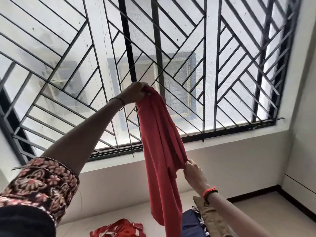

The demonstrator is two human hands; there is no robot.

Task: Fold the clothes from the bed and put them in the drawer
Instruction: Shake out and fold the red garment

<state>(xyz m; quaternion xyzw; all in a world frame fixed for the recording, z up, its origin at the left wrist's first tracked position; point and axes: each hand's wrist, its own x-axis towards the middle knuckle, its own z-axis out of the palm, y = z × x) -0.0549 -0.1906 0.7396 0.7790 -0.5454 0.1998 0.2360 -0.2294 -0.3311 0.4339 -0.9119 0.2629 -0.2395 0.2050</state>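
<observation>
While the left hand (135,94) is gripping the top of the red garment (159,139) high before the window (188,57), the right hand (192,170) is pinching its side edge; pulling both taut should help straighten it.

hands (135,93) (192,170): 2 | hanging red garment (159,134): 1 | other clothes (118,230) (189,225) (213,221) lying below: 3 | barred window (171,48): 1

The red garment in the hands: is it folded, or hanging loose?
Hanging loose, not folded. The red garment droops in long gathers; the left hand grips its top, the right hand pinches its edge lower down.
</observation>
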